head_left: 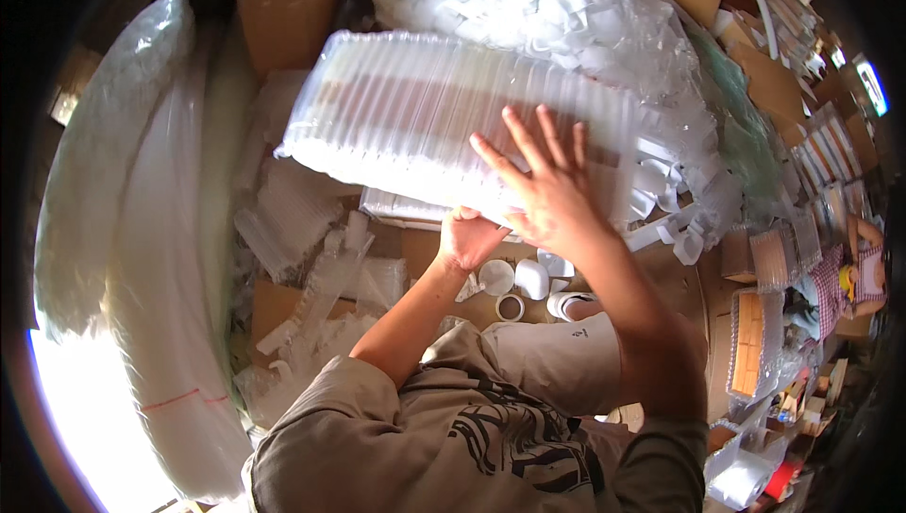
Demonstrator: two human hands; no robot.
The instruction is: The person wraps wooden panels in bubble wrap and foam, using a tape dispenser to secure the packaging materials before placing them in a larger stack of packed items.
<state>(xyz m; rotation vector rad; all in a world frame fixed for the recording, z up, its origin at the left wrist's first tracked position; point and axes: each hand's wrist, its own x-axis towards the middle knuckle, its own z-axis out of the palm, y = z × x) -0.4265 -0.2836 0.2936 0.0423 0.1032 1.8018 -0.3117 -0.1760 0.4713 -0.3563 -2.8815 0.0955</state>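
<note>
The air-column-wrapped package [406, 117] is in front of the person [406, 419], the right hand [552, 197] against it with fingers apart, the left hand [469, 239] at its lower edge, fingers' hold unclear, so it may slide if this support weakens.

A seated person, seen from above, wears a loose printed shirt [425, 419]. Their right hand [557, 192], fingers spread, lies against a long package [396, 117] in ribbed clear cushion wrap. The left hand [469, 239] meets its near lower edge, fingers partly hidden. Beyond sits a huge clear bag [623, 50] of white foam pieces. Below the package, a tape roll [510, 308] lies on the floor. At far right, another person [840, 286] wears checks.
</note>
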